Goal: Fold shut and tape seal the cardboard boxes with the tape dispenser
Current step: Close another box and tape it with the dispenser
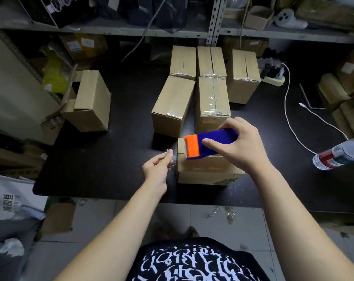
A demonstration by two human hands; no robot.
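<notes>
At the front edge of the black table (111, 159) sits the front box (208, 171), its top mostly hidden by hand & tool; just over its top-left part is the tape dispenser (210, 144), blue body w/ orange end, orange end toward the box's left edge; R hand (240, 148) grips it above the box, thumb on the near side, fingers curled over the far side; L hand (157, 168) is just left of the box, apart from its wall, thumb & forefinger pinching a clear tape strip (168, 152); strip is thin & glinting, can't tell if it runs unbroken to the dispenser; behind the box stand five taped boxes (173, 106), two just behind it, three further back in a row, shiny tape over their edges; well to the box's left-rear an open box (91, 100) lies on its side, flaps out; well to the box's right is a plastic bottle (338, 154) w/ red label; a white cable (289, 118) curves btw bottle & rear boxes.
</notes>
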